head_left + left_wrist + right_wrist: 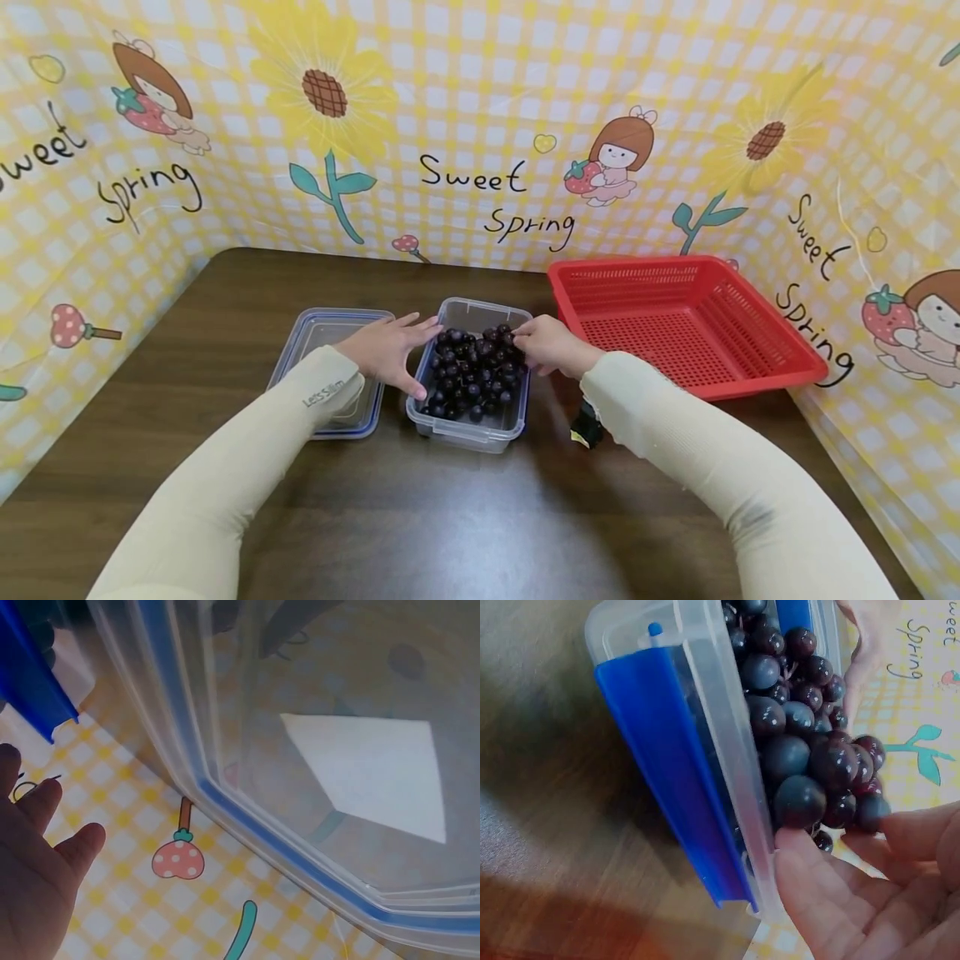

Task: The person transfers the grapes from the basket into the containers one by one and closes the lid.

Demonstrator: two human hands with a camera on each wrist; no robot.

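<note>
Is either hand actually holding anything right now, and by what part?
The left hand rests open against the grape container's left wall. The right hand's fingers touch the grapes at the right rim; no firm grip shows.

The left forearm hides part of the lid [330, 333]; a small dark object [587, 429] beneath the right sleeve is unidentifiable; the head view crops both arms.

Head view: your lighting is bright and even, from overhead; soft sheen on the counter [420, 517], faint shadows under your sleeves. Edges bow with wide-angle distortion. Both wrist views are dim, bluish, soft-focused; lid [360, 772] shows white glare.
</note>
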